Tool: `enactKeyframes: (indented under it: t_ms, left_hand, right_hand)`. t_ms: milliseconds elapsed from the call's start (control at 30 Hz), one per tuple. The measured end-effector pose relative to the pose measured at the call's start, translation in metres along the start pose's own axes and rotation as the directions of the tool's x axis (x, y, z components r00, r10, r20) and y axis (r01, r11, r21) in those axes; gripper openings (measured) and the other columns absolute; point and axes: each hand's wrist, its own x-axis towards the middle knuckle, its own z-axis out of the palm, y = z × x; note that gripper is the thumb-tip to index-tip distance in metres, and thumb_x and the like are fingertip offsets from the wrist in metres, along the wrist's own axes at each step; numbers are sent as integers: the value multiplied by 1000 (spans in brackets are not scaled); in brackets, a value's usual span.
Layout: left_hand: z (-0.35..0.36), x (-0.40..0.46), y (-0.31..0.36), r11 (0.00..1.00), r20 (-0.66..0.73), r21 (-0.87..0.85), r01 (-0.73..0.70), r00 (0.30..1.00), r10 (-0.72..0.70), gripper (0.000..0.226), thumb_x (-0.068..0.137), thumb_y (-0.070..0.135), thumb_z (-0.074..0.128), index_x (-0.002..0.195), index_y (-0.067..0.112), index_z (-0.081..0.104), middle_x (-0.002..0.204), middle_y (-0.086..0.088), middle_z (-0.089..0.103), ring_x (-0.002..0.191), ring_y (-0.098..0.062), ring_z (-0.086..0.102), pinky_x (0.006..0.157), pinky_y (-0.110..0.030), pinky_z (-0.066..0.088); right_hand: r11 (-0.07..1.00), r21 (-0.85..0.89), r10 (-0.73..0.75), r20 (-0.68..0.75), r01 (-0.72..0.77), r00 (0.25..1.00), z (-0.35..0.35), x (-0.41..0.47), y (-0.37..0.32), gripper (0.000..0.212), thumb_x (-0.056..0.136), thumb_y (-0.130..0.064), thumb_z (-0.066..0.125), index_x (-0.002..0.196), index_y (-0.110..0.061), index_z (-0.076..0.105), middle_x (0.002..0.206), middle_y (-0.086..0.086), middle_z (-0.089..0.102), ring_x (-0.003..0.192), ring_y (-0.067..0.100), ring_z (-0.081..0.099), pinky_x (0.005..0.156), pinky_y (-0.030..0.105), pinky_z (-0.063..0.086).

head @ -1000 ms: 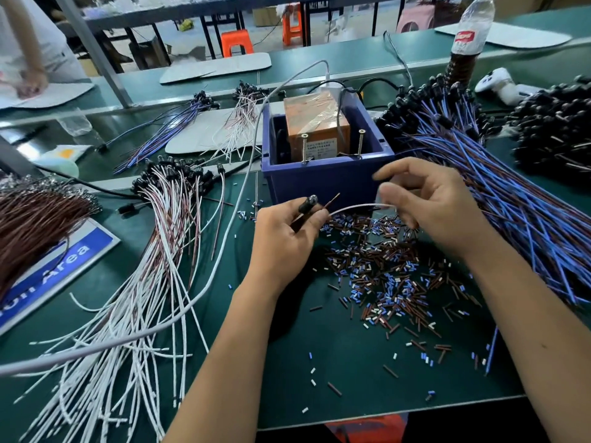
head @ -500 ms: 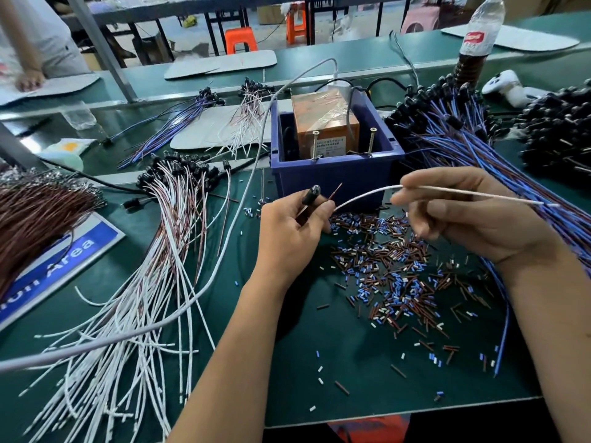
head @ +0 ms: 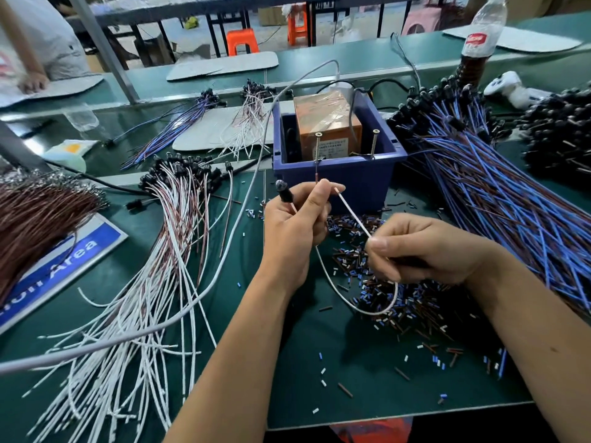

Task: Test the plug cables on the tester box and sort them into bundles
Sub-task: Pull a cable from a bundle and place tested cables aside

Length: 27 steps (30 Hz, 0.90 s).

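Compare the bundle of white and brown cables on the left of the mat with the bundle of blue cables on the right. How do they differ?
The white and brown bundle has pale wires; the blue bundle has blue and dark ones. The white bundle fans toward the near left edge, the blue toward the near right. The blue bundle looks denser. Both have black plugs at the far end.

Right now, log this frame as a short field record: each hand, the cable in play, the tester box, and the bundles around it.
left hand: grips the black plug end, brown lead pointing up at a screw post
right hand: pinches the white lead
cable slack: white lead loops down between the hands
tester box: blue bin, orange unit inside, two screw posts at its front edge
left of box: white-and-brown bundle
right of box: blue-and-brown bundle
mat: cut insulation bits
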Motion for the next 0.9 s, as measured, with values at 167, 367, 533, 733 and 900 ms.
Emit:
enactKeyframes:
  t_ms: [167,367,533,733,900]
  left_hand:
    - [2,-1,1,999,-6,-28,43,999,-43,20,97,24,66,89,10,78,57,7,36,55,-9,26,45,-17,24]
    - [3,0,0,998,-65,38,49,997,-47,22,98,18,68,78,13,75,59,0,36,52,-11,25,44,-19,23]
    - [-1,3,3,1000,-109,-3,3,994,-3,26,97,21,66,73,16,72,56,2,39,47,-6,28,43,-16,26]
    - [1,0,5,996,-5,-81,39,999,-39,28,102,12,49,111,1,73,70,-2,53,49,-2,31,46,-15,28]
    - [0,0,7,1000,-31,-24,-14,999,13,29,105,-4,46,130,-3,60,74,-5,65,48,-4,32,47,-17,29]
  right_hand:
    - [997,34,69,47,-71,997,-1,1,1,52,94,-52,67,67,-7,65,44,10,30,38,16,20,43,21,23]
    - [998,62,28,42,-31,999,-5,0,4,53,98,-48,64,69,-4,61,41,1,33,45,29,25,45,36,14]
    - [995,87,-46,74,39,996,-10,-3,4,49,101,-42,60,70,-5,61,46,-3,40,46,20,24,44,43,17]
    - [944,213,-215,-173,250,961,-10,2,5,46,101,-39,63,72,-4,59,50,7,28,46,16,25,42,34,17]
    - [915,220,-253,-343,339,905,-13,3,5,43,106,-34,54,75,-4,55,57,3,36,46,14,27,46,28,21]
